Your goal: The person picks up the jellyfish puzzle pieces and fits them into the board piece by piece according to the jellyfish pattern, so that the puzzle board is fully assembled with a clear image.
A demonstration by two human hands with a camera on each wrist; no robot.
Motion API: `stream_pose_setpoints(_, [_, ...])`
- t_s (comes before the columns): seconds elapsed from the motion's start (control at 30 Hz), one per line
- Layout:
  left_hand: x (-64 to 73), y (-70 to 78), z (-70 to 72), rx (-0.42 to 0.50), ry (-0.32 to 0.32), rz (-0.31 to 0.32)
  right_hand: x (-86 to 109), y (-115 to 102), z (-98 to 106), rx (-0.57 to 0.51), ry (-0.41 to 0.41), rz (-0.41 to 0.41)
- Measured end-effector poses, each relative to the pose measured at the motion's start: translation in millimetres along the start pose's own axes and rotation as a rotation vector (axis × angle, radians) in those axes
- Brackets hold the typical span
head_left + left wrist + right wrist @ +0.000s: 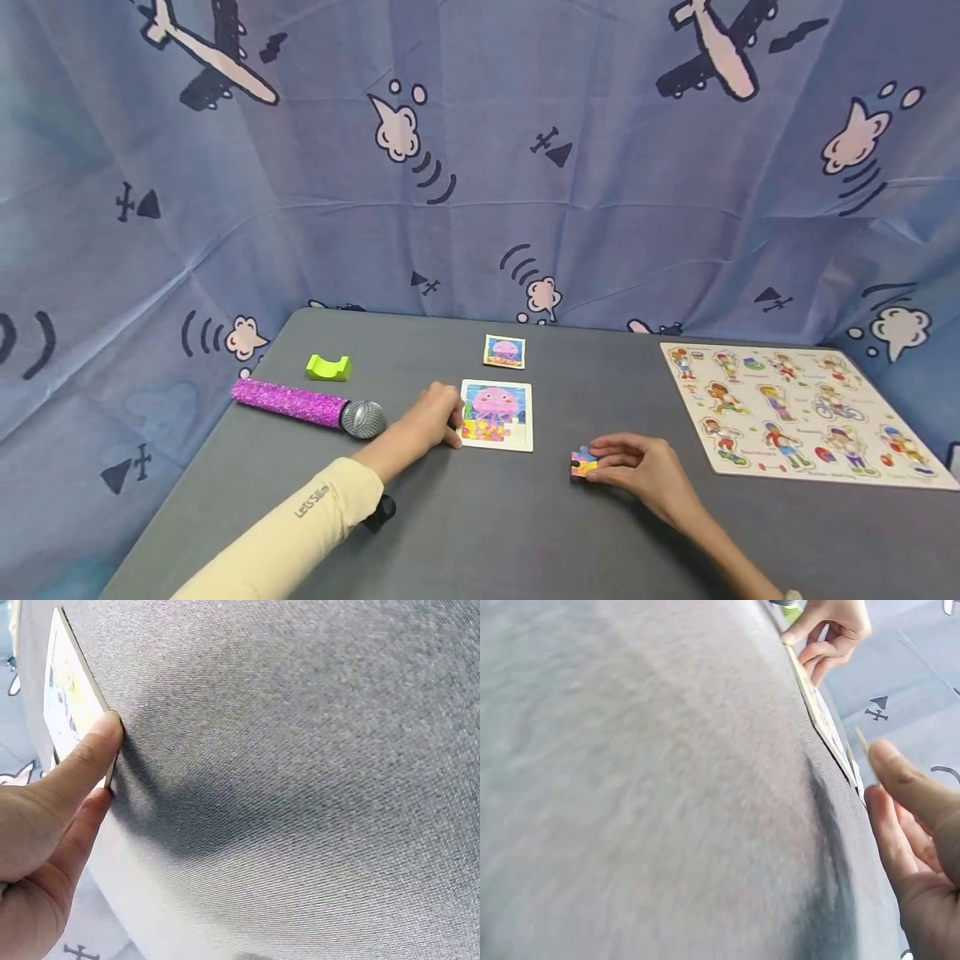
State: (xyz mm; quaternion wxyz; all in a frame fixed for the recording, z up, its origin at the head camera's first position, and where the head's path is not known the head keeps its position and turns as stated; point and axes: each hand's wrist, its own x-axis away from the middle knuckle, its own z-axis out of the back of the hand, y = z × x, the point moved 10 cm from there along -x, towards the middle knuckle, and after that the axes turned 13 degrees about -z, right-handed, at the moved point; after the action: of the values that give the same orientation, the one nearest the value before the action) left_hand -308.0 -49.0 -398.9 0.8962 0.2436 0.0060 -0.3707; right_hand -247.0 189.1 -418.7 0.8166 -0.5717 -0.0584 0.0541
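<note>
A white-framed jigsaw puzzle board with a pink jellyfish picture lies on the grey table, and its lower right corner shows bare board. My left hand holds the board by its left edge; in the left wrist view the thumb presses on that edge. To the right of the board, my right hand pinches a colourful puzzle piece between thumb and fingers, just above the table. The right wrist view shows only the thin edge of the piece. Behind the board lies a small jellyfish picture card.
A purple glitter microphone lies at the left, with a green curved block behind it. At the right is a large board with several figures of children. A patterned blue cloth hangs behind the table.
</note>
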Motion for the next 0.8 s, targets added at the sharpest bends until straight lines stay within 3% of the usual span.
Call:
stream_pose_setpoints(0.17, [-2.3,-0.3,0.2,-0.004,-0.001,0.014,-9.5,3,-6,-0.093,-0.042,-0.017])
stream_pose_setpoints(0.4, [-1.7,-1.9,-0.9,0.020,0.004,-0.008,-23.5,2,-13,-0.102,-0.039,-0.019])
stream_pose_setpoints(0.8, [-1.4,-3.2,-2.7,0.022,0.000,0.009,-49.9,3,-37,-0.086,-0.013,-0.044])
